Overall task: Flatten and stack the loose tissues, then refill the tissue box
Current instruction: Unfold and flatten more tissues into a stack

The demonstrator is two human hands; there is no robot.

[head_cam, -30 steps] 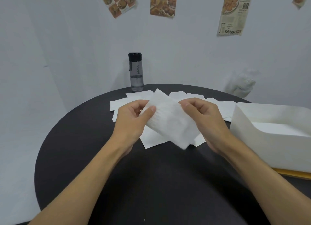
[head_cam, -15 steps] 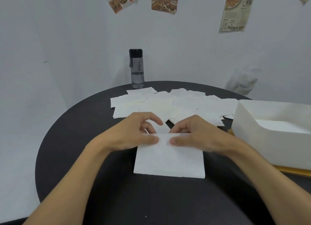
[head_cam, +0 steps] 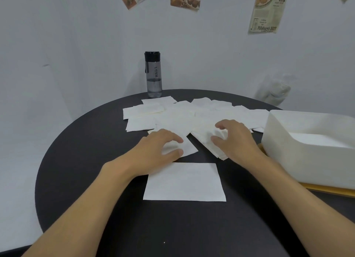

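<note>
White loose tissues lay spread beyond the flattened tissue. My left hand pinched one; my right hand curled over others, grasp unclear. Risk: thin sheets might cling and lift together, landing skewed.

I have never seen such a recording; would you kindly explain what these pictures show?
There is no machine here: a person works with bare hands, filmed by one wide-angle camera worn on the head, looking forward and down. On the round black table lie scattered loose tissues, one flattened tissue nearer the person, a white tissue box on the right, and a water bottle at the back. The left hand and right hand lie with curled fingers on the loose tissues; whether they pinch any, I cannot tell.
</note>
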